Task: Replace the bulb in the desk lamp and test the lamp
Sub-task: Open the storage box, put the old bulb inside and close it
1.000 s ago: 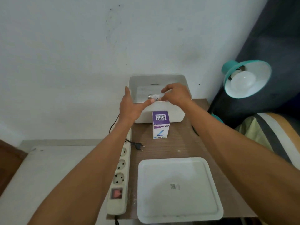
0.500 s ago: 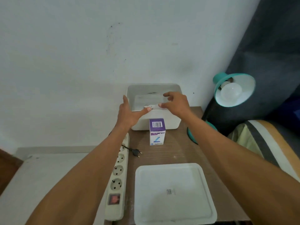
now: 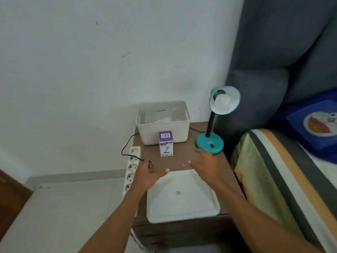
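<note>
A teal desk lamp (image 3: 209, 143) stands at the back right of the small brown table (image 3: 182, 161), with a white bulb (image 3: 222, 102) in its shade. Another bulb (image 3: 162, 121) lies inside the white bin (image 3: 164, 132) at the back. A purple and white bulb box (image 3: 166, 144) stands upright in front of the bin. My left hand (image 3: 148, 173) hovers open over the table beside the lamp's black plug (image 3: 150, 163). My right hand (image 3: 207, 166) is open too, just in front of the lamp base. Neither hand holds anything.
A white power strip (image 3: 132, 166) runs along the table's left edge. A white tray (image 3: 182, 199) lies at the table's front. A bed with a striped cover (image 3: 273, 179) and grey headboard stands to the right. The wall is close behind.
Both hands let go of the bulb in the bin and pulled back toward me, above the tray's far edge. The view drew back and tilted, showing the whole lamp.
</note>
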A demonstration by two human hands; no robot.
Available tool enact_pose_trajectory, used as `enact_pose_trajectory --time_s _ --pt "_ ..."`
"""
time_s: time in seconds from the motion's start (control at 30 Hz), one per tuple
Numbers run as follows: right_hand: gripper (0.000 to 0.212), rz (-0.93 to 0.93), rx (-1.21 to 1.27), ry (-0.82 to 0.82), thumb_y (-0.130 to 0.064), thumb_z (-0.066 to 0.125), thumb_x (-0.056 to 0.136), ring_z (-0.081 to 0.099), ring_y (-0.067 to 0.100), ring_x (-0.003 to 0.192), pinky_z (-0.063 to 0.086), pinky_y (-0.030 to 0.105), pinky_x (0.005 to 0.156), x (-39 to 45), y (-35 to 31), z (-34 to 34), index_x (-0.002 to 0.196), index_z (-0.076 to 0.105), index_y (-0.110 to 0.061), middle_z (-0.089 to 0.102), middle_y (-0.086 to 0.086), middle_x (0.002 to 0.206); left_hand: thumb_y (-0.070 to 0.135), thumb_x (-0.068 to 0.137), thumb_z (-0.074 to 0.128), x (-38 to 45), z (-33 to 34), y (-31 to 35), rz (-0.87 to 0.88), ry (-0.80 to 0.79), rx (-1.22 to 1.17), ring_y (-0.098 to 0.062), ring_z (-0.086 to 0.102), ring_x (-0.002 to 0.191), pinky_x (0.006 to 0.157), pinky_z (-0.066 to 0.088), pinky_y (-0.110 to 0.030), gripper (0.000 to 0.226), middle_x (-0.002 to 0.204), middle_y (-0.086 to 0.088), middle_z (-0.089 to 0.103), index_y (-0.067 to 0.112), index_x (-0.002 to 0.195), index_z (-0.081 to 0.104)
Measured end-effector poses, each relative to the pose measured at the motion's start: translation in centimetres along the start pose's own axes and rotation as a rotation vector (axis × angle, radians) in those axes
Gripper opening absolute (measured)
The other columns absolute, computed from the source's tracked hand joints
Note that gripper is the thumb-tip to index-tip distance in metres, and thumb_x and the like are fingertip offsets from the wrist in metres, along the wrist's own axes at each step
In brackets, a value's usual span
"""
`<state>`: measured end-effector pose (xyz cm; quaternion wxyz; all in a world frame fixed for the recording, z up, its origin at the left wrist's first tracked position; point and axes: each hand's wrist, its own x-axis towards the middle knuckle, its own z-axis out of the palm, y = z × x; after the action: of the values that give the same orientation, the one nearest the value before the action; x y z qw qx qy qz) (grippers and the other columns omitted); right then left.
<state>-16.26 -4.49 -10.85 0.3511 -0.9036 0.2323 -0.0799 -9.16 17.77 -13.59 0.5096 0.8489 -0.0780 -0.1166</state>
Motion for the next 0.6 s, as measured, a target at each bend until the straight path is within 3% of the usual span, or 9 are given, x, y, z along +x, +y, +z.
enact_pose_trajectory --time_s 0.07,0.17,0.27,0.4,0.6 --pt "0.067 0.049 -0.038 -0.040 -0.043 0.074 0.084 0.047 0.021 0.130 0.040 0.036 0.105 -2.8 2.2 0.8 0.144 0.048 -0.026 0.048 0.005 0.147 0.055 0.064 0.092 -2.6 1.0 -1.5 -0.022 -0.015 0.015 -0.016 0.057 0.129 0.103 0.047 -0.031 0.092 0.138 0.010 0.059 0.025 0.142 0.052" --pt "0.080 0.144 -0.127 -0.126 -0.054 0.072 0.081 0.040 0.026 0.137 0.038 0.041 0.110 -5.9 4.7 2.1 0.149 0.038 -0.027 0.040 0.007 0.153 0.063 0.062 0.089 -5.8 1.8 -2.5 -0.082 0.011 0.104 -0.020 0.046 0.139 0.109 0.041 -0.034 0.104 0.144 0.009 0.049 0.023 0.147 0.045" --pt "0.092 0.241 -0.184 -0.179 -0.063 0.070 0.077 0.035 0.031 0.140 0.037 0.048 0.112 -7.7 5.5 3.1 0.152 0.028 -0.032 0.031 0.010 0.156 0.076 0.062 0.081 -7.7 2.6 -2.9 -0.149 -0.027 0.289 -0.026 0.030 0.151 0.122 0.030 -0.042 0.121 0.164 -0.003 0.031 0.022 0.158 0.033" --pt "0.094 0.271 -0.209 -0.170 -0.057 0.075 0.076 0.033 0.033 0.140 0.035 0.048 0.113 -8.8 5.5 3.4 0.153 0.027 -0.033 0.030 0.011 0.155 0.078 0.060 0.080 -8.6 3.1 -2.6 -0.206 -0.095 0.420 -0.034 0.022 0.152 0.123 0.024 -0.045 0.123 0.165 -0.009 0.026 0.024 0.159 0.030" --pt "0.102 0.296 -0.143 -0.148 -0.053 0.080 0.072 0.033 0.033 0.138 0.031 0.047 0.115 -9.4 6.4 3.5 0.155 0.026 -0.029 0.031 0.012 0.152 0.072 0.062 0.082 -9.8 4.5 -3.6 -0.158 0.011 0.499 -0.036 0.009 0.153 0.125 0.018 -0.048 0.124 0.166 -0.012 0.009 0.026 0.160 0.023"
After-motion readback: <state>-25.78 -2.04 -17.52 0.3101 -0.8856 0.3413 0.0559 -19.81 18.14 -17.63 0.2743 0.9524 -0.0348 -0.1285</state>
